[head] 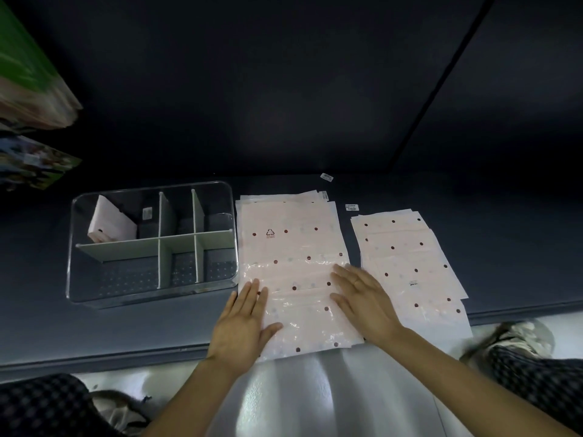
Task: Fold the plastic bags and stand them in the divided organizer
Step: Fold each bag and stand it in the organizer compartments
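Note:
A stack of pale pink plastic bags with dark dots (293,247) lies flat on the dark surface in front of me. My left hand (244,323) rests palm down on its near left corner, fingers spread. On the stack's near right edge my right hand (362,298) lies flat, also open. To the left stands a clear divided organizer (75,279) with white dividers. One folded pink bag (110,223) leans upright in its back left compartment. A second pile of smaller dotted bags (410,266) lies to the right.
Two small white labels (326,177) (352,207) lie behind the bags. The surface's front edge (104,357) runs just below my hands. Colourful packages (28,89) hang at upper left. Patterned trouser legs and shoes show at the bottom corners.

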The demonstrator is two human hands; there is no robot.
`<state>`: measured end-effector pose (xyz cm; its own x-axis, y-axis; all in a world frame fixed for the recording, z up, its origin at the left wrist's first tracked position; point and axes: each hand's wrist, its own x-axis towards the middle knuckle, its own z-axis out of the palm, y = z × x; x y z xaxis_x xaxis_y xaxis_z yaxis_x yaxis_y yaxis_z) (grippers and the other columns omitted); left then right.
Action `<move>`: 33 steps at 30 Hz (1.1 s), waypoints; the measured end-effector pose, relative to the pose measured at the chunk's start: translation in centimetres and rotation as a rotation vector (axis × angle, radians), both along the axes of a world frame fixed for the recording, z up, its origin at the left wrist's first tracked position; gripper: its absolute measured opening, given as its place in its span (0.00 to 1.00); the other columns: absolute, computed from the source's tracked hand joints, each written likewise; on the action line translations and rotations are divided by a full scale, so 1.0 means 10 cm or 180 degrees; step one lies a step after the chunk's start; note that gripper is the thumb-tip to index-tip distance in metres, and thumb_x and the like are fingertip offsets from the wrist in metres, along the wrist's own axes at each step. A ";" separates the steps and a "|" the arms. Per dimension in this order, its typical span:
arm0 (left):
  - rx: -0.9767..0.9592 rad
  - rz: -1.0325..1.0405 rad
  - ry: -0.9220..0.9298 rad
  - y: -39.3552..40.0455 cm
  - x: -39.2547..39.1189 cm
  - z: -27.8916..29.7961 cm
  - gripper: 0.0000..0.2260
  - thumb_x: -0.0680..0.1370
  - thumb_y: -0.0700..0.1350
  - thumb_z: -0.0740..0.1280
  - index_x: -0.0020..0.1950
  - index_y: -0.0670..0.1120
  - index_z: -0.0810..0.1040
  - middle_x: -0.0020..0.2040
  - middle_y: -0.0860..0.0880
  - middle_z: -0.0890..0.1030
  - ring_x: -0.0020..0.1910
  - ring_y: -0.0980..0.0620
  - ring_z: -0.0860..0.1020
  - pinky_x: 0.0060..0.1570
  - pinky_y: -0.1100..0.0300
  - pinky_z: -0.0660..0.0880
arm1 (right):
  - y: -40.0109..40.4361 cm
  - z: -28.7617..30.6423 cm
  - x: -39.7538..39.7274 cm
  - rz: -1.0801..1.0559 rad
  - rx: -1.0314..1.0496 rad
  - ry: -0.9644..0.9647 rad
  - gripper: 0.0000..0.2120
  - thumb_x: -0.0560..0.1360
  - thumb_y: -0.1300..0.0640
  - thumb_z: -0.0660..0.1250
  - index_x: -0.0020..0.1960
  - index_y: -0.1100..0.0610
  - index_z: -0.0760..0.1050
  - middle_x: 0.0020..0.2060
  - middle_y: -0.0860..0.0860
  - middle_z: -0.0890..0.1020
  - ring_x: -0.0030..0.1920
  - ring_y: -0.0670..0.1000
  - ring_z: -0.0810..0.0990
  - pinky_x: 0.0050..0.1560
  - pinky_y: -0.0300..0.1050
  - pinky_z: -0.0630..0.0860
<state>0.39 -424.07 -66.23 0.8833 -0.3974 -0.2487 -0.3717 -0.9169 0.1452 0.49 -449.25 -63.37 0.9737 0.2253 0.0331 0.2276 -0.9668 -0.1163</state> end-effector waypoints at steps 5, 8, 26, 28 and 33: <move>-0.0063 0.0024 0.0103 0.02 0.01 0.01 0.34 0.78 0.65 0.42 0.77 0.48 0.38 0.77 0.48 0.36 0.76 0.51 0.36 0.71 0.57 0.32 | 0.28 -0.02 0.20 0.0313 0.0283 -0.0140 0.12 0.64 0.60 0.78 0.46 0.55 0.83 0.43 0.49 0.84 0.43 0.52 0.83 0.38 0.41 0.80; -0.0168 0.0033 0.0129 0.04 0.01 -0.01 0.33 0.79 0.65 0.44 0.77 0.48 0.39 0.77 0.48 0.36 0.76 0.52 0.36 0.71 0.57 0.33 | 0.29 -0.06 0.27 0.0407 0.0055 -0.0017 0.08 0.62 0.59 0.79 0.39 0.54 0.83 0.40 0.47 0.84 0.39 0.49 0.82 0.32 0.37 0.77; -0.2021 0.0584 0.0502 0.17 -0.04 0.07 0.15 0.69 0.49 0.76 0.55 0.54 0.82 0.53 0.60 0.80 0.56 0.60 0.76 0.54 0.72 0.68 | 0.01 0.10 -0.27 0.0739 0.0492 0.0757 0.11 0.80 0.57 0.58 0.61 0.51 0.72 0.51 0.47 0.79 0.53 0.48 0.74 0.50 0.35 0.65; -0.2294 0.0871 0.0581 0.17 -0.08 0.08 0.09 0.70 0.45 0.75 0.50 0.51 0.84 0.48 0.59 0.81 0.50 0.61 0.77 0.51 0.70 0.71 | 0.05 0.12 -0.25 0.0640 0.0573 0.0755 0.10 0.82 0.53 0.55 0.59 0.52 0.72 0.48 0.50 0.78 0.50 0.51 0.75 0.46 0.38 0.65; -0.2419 0.1341 0.0641 0.16 -0.11 0.11 0.04 0.73 0.43 0.72 0.42 0.43 0.84 0.32 0.54 0.77 0.31 0.59 0.73 0.34 0.61 0.68 | 0.17 0.23 0.03 0.0538 0.0688 0.0832 0.12 0.78 0.45 0.61 0.56 0.51 0.75 0.47 0.48 0.79 0.53 0.46 0.72 0.49 0.36 0.64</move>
